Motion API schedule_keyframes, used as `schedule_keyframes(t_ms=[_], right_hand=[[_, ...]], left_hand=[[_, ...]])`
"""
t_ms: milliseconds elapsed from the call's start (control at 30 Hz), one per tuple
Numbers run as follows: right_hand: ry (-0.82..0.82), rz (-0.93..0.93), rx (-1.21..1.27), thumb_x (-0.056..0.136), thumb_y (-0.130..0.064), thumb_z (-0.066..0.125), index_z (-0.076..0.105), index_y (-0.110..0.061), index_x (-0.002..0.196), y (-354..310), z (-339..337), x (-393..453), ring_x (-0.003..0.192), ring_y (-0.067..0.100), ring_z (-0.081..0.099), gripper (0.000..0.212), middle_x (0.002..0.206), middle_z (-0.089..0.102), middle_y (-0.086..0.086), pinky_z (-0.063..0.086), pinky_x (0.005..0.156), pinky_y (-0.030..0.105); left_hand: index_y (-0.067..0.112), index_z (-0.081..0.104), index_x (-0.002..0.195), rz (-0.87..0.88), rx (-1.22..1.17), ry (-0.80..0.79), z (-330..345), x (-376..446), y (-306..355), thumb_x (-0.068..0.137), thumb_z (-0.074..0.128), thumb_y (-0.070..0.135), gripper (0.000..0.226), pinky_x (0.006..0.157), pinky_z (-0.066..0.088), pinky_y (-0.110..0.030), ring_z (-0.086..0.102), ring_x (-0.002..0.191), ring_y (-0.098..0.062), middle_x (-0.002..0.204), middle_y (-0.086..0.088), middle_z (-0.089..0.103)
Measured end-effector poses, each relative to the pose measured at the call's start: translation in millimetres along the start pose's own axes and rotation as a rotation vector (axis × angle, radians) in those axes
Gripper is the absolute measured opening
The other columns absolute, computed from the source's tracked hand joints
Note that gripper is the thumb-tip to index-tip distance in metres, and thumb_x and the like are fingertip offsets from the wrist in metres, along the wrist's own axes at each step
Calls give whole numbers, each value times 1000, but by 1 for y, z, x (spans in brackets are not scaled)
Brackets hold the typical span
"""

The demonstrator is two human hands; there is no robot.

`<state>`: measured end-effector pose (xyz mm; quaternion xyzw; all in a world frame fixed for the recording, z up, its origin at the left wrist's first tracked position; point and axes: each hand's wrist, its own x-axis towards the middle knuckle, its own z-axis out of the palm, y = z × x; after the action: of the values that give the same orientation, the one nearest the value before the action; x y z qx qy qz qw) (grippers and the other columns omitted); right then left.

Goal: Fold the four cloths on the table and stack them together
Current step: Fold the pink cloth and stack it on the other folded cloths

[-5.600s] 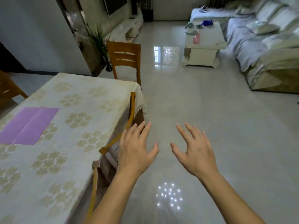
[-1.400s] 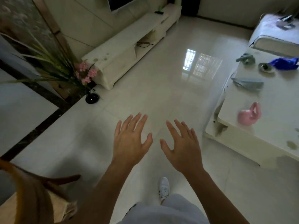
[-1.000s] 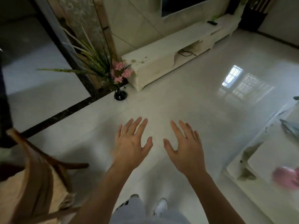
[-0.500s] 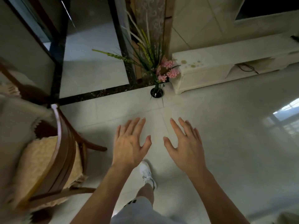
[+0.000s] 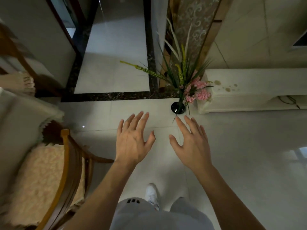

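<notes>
No cloth is in view at this moment. My left hand (image 5: 132,140) and my right hand (image 5: 191,143) are held out side by side over the pale tiled floor, palms down, fingers spread, with nothing in them. A corner of the table (image 5: 18,117) with its pale patterned cover shows at the left edge, blurred; its top surface is out of sight. Both hands are well to the right of it.
A wooden chair (image 5: 66,163) with a beige cushion stands at lower left, tucked by the table. A black vase of pink flowers and long leaves (image 5: 178,107) stands on the floor ahead, beside a low white cabinet (image 5: 257,93). My legs and a white shoe (image 5: 152,194) show below.
The view has swung left: the coffee table left the frame, then the chair and the table corner came in at left. Both hands kept the same spread pose in front of me.
</notes>
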<state>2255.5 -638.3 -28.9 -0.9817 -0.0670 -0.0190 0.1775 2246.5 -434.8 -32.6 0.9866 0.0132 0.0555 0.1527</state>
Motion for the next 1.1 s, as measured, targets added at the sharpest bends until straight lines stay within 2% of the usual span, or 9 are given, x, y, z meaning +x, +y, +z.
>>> schedule_keyframes(t_ms=[167,333,500,633,733,833,1100], right_hand=[[-41,-67,-11,92,-61,36,36,-31,154,-17,13,55,148,24,30,69,159,36,2,21,121,45],[-60,-148,13,91,-60,36,39,-29,153,-36,25,114,147,26,33,69,158,37,4,28,120,49],[-97,-245,15,92,-63,32,33,-30,155,-58,32,191,150,26,25,71,161,32,4,21,123,50],[-95,-328,6,92,-62,35,35,-29,155,-74,36,268,150,26,26,70,160,34,6,17,122,46],[-111,-391,18,93,-61,37,35,-29,154,-88,42,329,149,25,28,70,160,34,6,19,122,47],[-135,-448,48,93,-60,40,35,-29,154,-101,49,386,149,25,28,69,160,34,5,21,121,48],[-229,-567,64,94,-60,40,32,-31,155,-131,71,497,149,27,27,68,160,33,4,20,121,50]], left_hand=[[28,36,152,-44,4,35,-3,46,-21,94,37,56,64,121,21,-48,36,144,-23,156,0,40],[28,36,152,-107,15,71,-4,88,-46,95,38,55,63,120,23,-49,37,144,-23,155,0,41],[29,33,153,-191,26,77,-8,148,-78,94,32,58,66,121,24,-52,33,146,-23,157,0,39],[30,31,154,-251,46,113,-15,207,-95,94,31,59,67,122,21,-51,31,147,-22,159,2,36],[29,34,153,-297,63,151,-22,251,-107,93,32,58,66,122,18,-48,32,147,-21,158,2,37],[27,35,152,-373,66,189,-29,295,-123,93,31,57,66,121,20,-54,31,147,-23,159,0,35],[29,32,153,-547,97,183,-28,367,-159,93,26,61,68,123,14,-53,28,148,-23,160,0,33]])
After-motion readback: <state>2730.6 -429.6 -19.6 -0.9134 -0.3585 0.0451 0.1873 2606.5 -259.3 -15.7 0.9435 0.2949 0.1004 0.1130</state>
